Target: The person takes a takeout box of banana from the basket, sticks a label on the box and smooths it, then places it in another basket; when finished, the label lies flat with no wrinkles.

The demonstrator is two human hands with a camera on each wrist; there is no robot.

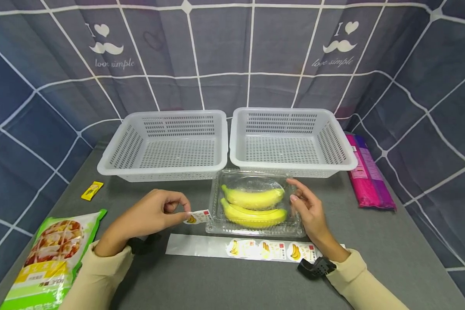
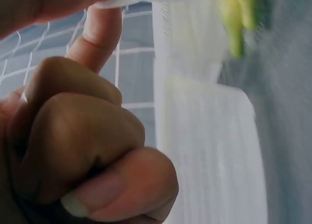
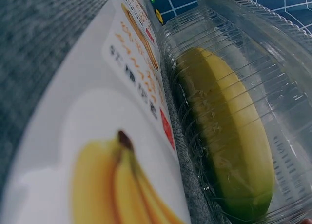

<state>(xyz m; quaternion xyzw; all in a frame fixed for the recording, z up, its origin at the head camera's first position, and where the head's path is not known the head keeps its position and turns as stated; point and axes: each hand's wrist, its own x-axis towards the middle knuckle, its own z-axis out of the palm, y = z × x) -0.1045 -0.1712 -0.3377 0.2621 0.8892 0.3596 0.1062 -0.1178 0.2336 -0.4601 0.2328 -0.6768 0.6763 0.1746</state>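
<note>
In the head view my left hand (image 1: 160, 213) pinches a banana sticker (image 1: 199, 217) between thumb and finger, its free end right at the left edge of a clear plastic box (image 1: 217, 227). Yellow bananas (image 1: 253, 198) lie inside that lidded box. My right hand (image 1: 310, 211) rests its fingers against the box's right side. Below the box lies a white strip of banana stickers (image 1: 197, 246), bare at its left part, with the right wrist over its right end. The left wrist view shows the other left fingers (image 2: 83, 131) curled.
Two white slotted baskets (image 1: 162, 173) (image 1: 294, 165) stand behind the box. At left are a small yellow packet (image 1: 92, 190) and a green-and-white food bag (image 1: 54, 254). A pink and purple package (image 1: 368, 176) lies at right, beside the curtain.
</note>
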